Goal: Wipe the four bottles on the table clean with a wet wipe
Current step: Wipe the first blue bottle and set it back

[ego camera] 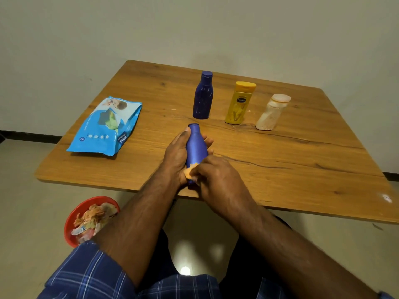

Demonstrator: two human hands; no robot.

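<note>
Blue bottle point(196, 147) held above the near edge of the wooden table point(302, 160), tilted with its cap end pointing toward the far edge. The left hand point(176, 156) is wrapped round the bottle's body, thumb along its left side and fingertips showing on its right side. The right hand point(216, 175) pinches a wet wipe point(190, 169), stained orange, and presses it against the lower part of the bottle near its base. Beyond the hands, 3 more bottles stand upright in a row across the middle of the table, each apart from the next: a dark blue bottle point(203, 96) nearest the centre, a yellow lotion bottle point(239, 103) to its right, and a soiled white bottle point(272, 113) farthest right. A blue pack of wet wipes point(103, 128) lies flat near the table's left edge, well apart from the bottles. Below the table's near-left corner, on the floor, a red bin point(71, 225) holds crumpled used wipes. Both forearms reach in from the bottom of the view, above a blue checked garment point(86, 275).
</note>
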